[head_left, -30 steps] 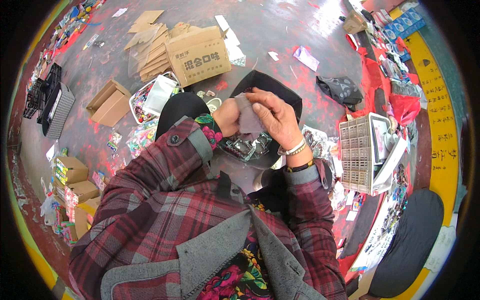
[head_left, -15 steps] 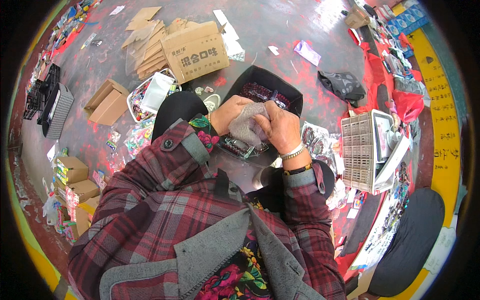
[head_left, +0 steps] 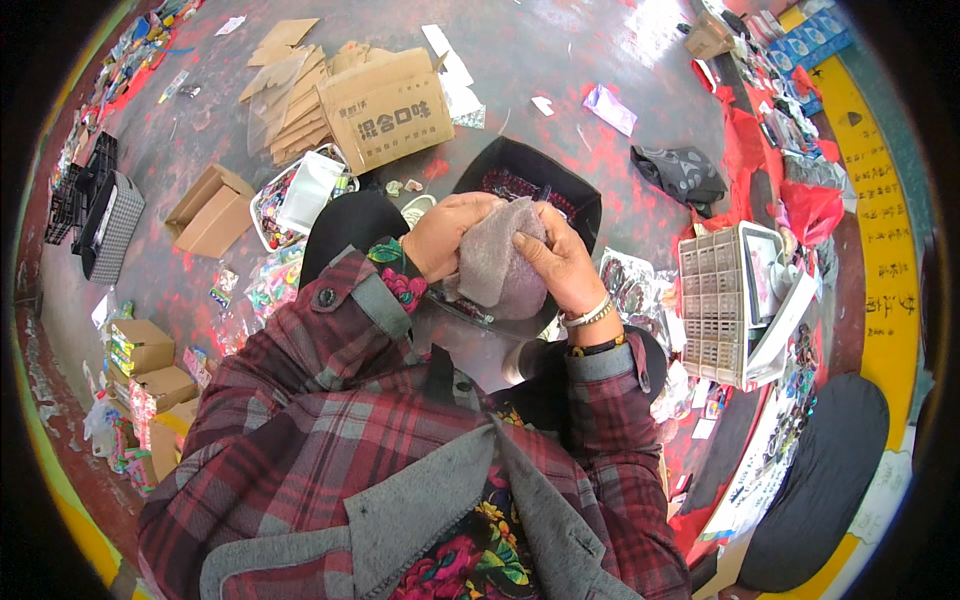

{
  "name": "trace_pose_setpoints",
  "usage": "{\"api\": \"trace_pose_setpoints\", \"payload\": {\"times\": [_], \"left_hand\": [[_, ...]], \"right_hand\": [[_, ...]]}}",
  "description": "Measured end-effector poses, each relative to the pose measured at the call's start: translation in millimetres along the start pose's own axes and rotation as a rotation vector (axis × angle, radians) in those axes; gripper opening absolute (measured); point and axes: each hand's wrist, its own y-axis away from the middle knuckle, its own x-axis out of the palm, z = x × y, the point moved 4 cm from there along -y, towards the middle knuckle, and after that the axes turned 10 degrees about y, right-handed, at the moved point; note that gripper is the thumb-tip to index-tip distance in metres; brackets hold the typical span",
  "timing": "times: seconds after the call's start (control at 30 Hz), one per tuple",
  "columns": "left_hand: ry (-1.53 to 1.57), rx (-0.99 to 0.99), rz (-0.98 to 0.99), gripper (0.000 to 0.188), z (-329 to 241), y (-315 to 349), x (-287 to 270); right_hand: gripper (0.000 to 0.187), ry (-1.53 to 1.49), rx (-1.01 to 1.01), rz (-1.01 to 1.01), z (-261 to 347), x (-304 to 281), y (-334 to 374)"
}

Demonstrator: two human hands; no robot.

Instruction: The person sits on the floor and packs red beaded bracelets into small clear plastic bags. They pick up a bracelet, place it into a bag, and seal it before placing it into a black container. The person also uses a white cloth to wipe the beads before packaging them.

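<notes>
A soft greyish-mauve cloth (head_left: 505, 262) is spread between my two hands, hanging over a black open-topped bin (head_left: 574, 196). My left hand (head_left: 446, 236) pinches its upper left edge, fingers closed. At its upper right, my right hand (head_left: 572, 268) grips it with the thumb lying on top of the fabric. Inside the bin are dark red and shiny pieces (head_left: 502, 184) that look like strung beads, partly covered by the cloth and my hands. Whether anything is wrapped in the cloth cannot be seen.
Ahead stands a cardboard box (head_left: 388, 112) beside flattened cardboard. A white basket (head_left: 262, 208) of small goods is to the left, near an open brown box (head_left: 210, 210). On the right are a beige plastic crate (head_left: 712, 300), a dark bag (head_left: 680, 177) and clear-wrapped goods (head_left: 630, 285).
The cloth was bunched between my hands; now it is opened out wider and hangs lower over the bin. My left hand has shifted slightly left, and my right hand has turned a little.
</notes>
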Motion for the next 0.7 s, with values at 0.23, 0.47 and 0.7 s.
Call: {"api": "trace_pose_setpoints", "payload": {"times": [0.23, 0.47, 0.7], "left_hand": [[-0.094, -0.131, 0.049, 0.026, 8, 3, 5], [-0.035, -0.022, -0.101, 0.026, 3, -1, 12], [0.068, 0.022, -0.1, 0.027, -2, 0, 3]], "right_hand": [[0.019, 0.059, 0.084, -0.117, -24, -4, -3], [0.022, -0.337, 0.152, -0.079, -20, 2, -2], [0.02, -0.194, 0.046, -0.079, -22, -4, -4]]}}
